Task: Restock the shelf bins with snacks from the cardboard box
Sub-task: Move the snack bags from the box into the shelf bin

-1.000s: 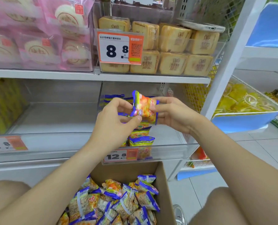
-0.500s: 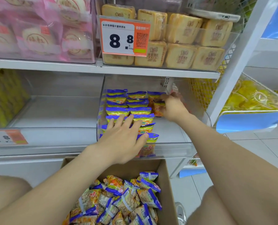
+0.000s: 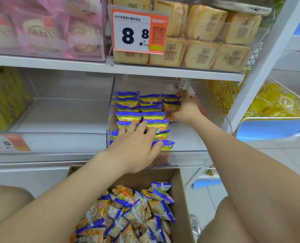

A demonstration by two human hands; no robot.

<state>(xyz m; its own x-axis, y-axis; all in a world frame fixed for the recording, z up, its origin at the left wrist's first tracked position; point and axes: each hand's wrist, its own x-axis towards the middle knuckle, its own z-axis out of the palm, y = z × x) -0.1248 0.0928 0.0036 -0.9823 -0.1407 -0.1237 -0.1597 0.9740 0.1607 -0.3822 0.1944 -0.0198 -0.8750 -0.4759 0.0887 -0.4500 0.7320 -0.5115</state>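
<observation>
A transparent shelf bin (image 3: 189, 157) on the middle shelf holds rows of upright blue-and-orange snack packets (image 3: 138, 116). My left hand (image 3: 137, 148) lies with fingers spread on the front rows, pressing them. My right hand (image 3: 187, 109) reaches to the back right of the rows and grips one snack packet (image 3: 171, 110) by its side, against the rear packets. Below the shelf, the open cardboard box (image 3: 181, 190) holds a loose heap of the same packets (image 3: 131, 216).
Another transparent bin (image 3: 58, 120) sits left of the stocked one. The shelf above carries biscuit packs (image 3: 207, 50), pink wrapped cakes (image 3: 49, 32) and an 8.8 price tag (image 3: 140, 30). A white upright post (image 3: 268, 58) and a blue bin of yellow snacks (image 3: 277, 106) stand to the right.
Both hands held one packet in front of the bin. My right hand then carried it to the back right row, and my left hand dropped flat onto the front packets.
</observation>
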